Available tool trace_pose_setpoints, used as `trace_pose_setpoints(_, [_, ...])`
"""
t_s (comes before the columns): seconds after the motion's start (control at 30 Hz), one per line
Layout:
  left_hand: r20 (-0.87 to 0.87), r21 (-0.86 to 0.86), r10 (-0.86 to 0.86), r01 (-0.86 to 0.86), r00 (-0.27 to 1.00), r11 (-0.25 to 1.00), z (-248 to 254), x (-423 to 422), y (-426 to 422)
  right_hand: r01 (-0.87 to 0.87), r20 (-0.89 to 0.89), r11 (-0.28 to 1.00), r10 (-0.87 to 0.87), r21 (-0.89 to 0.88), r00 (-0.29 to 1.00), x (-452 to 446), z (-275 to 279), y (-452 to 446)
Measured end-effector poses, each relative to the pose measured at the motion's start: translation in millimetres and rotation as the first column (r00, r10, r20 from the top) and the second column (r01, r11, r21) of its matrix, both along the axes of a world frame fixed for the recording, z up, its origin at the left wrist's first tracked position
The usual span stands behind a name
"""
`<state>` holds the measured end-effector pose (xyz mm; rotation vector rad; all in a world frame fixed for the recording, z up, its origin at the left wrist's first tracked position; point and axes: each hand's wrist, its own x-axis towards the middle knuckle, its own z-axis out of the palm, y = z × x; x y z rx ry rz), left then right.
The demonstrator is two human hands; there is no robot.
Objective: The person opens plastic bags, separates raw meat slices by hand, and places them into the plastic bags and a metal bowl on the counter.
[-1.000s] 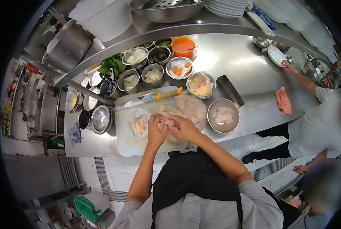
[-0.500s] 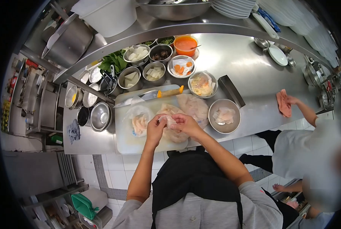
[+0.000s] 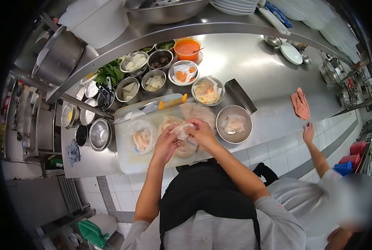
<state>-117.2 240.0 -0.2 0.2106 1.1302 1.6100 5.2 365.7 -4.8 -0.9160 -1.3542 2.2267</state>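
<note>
Both hands meet over the white cutting board [image 3: 125, 160], pinching the gathered top of a clear plastic bag [image 3: 181, 131]. My left hand [image 3: 166, 143] has its fingers bent on the bag's left side; my right hand [image 3: 201, 135] grips the right side. Below them sits pale food in plastic, with another bag of pale meat [image 3: 198, 111] behind. To the left lies an open bag with pale pink strips [image 3: 141, 140]. A knife with a yellow-ended handle [image 3: 172, 102] rests along the board's back edge. Right of the board, a steel bowl [image 3: 234, 124] holds pale slices.
Behind the board stand several steel bowls of ingredients and an orange container [image 3: 187, 48]. A long metal box [image 3: 241, 96] stands behind the steel bowl. A pink cloth [image 3: 300, 104] lies on the right. Overhead runs a shelf [image 3: 169, 31]. A co-worker's arm [image 3: 317, 154] is at the right.
The view has shifted, so the counter items appear further left. My hands still hold the bag top, which now shows more plastic between them. The co-worker's hand has left the pink cloth and moved nearer.
</note>
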Motion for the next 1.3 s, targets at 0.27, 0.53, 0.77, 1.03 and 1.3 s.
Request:
trace_pose_setpoints(0.27, [-0.305, -0.153, -0.193, 0.152, 0.933, 0.976, -3, 0, 0, -0.036, 0.014, 0.999, 0.037, -0.034, 0.999, 19, 11, 12])
trace_pose_setpoints(0.53, [-0.601, -0.282, -0.244, 0.084, 0.761, 0.956, -9, -2, -10, 0.129, -0.001, 0.987, -0.129, 0.099, 0.992, 66, 7, 35])
trace_pose_setpoints(0.77, [-0.832, -0.522, -0.529, 0.088, 0.169, 0.849, -5, 7, -14, 0.254, 0.241, 0.809, -0.431, 0.530, 0.870, 143, 9, 100])
trace_pose_setpoints(1.03, [-0.839, -0.543, -0.541, 0.044, -0.061, 0.838, -12, 25, 0, 0.007, 0.347, 0.569, -0.512, 0.823, 0.786, 125, -5, 74])
trace_pose_setpoints(1.3, [-0.857, -0.512, -0.506, 0.046, -0.099, 0.858, -4, 22, -3, -0.210, 0.263, 0.619, 0.005, 0.757, 0.965, 41, 17, -3])
